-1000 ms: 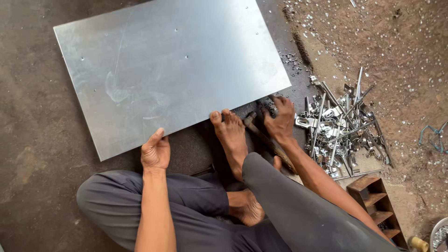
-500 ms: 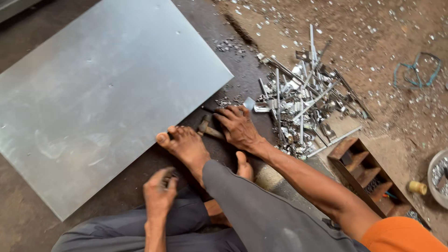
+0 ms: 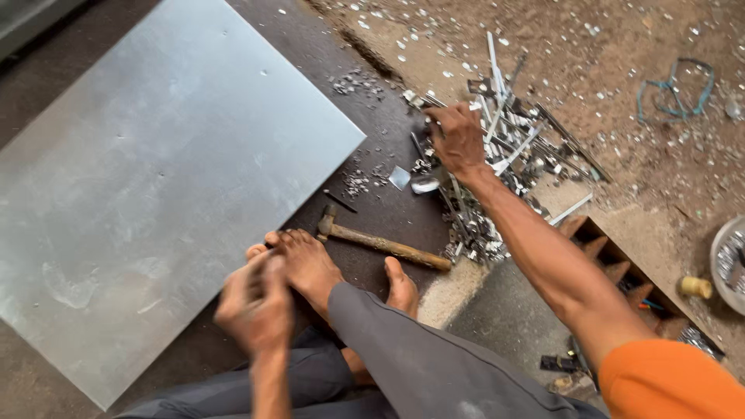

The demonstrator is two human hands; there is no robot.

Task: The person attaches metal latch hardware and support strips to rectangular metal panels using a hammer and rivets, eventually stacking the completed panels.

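Note:
My right hand reaches out onto a heap of metal strips and small brackets; its fingers are bent down among the pieces, and I cannot tell if they grip one. A wooden-handled hammer lies on the dark floor, free of both hands, its head close to my right foot. My left hand is blurred by motion just in front of that foot, beside the near edge of a large bare metal sheet. It seems to hold nothing.
A wooden compartment box stands at the right, with a round metal dish of small parts beyond it. Metal chips litter the floor by the sheet's corner. A loop of blue cord lies at the top right.
My right hand has let go of the hammer, which now lies on the floor, and moved out to the metal heap. My left hand has lifted from the floor towards my foot.

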